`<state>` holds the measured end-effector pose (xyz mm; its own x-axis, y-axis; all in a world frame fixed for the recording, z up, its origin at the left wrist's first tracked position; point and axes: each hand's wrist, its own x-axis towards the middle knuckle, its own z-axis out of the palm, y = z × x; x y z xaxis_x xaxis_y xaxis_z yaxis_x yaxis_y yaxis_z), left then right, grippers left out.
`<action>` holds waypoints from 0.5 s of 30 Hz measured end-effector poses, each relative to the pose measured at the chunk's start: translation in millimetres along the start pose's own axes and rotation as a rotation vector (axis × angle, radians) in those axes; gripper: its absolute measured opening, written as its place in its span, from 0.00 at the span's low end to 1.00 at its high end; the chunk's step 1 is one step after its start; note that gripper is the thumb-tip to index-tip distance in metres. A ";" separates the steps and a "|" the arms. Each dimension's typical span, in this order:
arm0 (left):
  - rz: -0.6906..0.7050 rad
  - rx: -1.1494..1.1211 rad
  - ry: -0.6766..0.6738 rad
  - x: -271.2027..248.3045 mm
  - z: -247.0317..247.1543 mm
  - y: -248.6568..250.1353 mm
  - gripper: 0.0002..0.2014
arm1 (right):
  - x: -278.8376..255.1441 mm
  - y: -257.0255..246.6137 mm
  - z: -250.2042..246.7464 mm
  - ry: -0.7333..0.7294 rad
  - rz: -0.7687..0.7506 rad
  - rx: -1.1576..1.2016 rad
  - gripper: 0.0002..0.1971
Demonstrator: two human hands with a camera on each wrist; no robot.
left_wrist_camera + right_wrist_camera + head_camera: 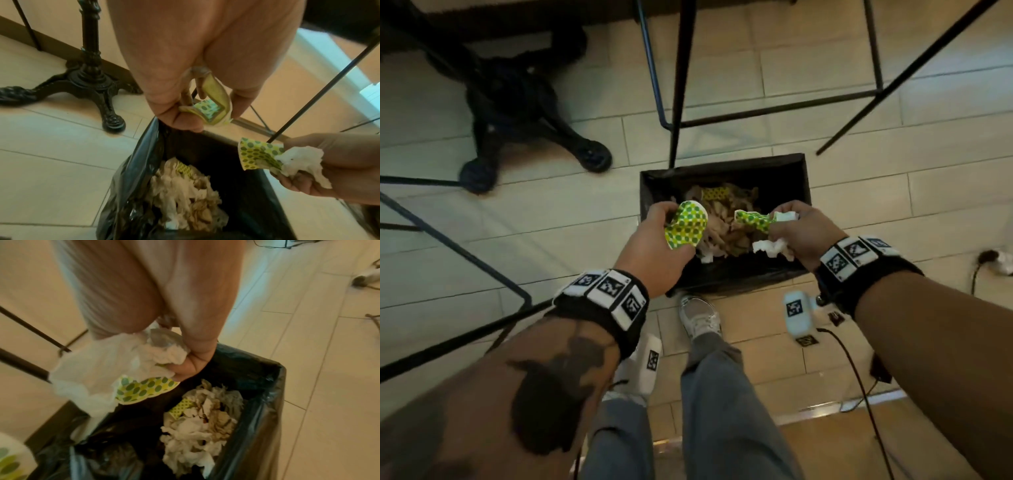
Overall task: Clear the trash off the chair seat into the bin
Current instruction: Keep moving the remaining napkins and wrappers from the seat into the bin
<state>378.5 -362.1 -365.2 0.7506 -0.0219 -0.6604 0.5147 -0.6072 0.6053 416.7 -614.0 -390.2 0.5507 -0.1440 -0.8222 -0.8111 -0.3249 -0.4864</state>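
Head-view evidence placed both loads over the lined bin (792,171): a crushed dotted paper cup (686,224) was grasped by the left hand (654,250), another cup (751,219) with white tissue (770,246) by the right hand (804,236). Only release was judged left; the chair seat was unseen. Discarded tissue inside was better shown by wrist views.

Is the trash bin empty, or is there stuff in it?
Not empty. The bin has crumpled paper piled inside its black bag, plus a dotted scrap.
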 end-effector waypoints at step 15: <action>-0.226 -0.055 -0.126 -3.8 18.0 -44.0 0.49 | 41.4 40.5 25.8 -0.084 0.231 -0.003 0.35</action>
<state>345.5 -349.5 -397.3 0.5578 0.0085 -0.8299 0.6879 -0.5642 0.4566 401.7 -609.0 -451.5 0.3323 -0.1367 -0.9332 -0.9130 -0.2949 -0.2819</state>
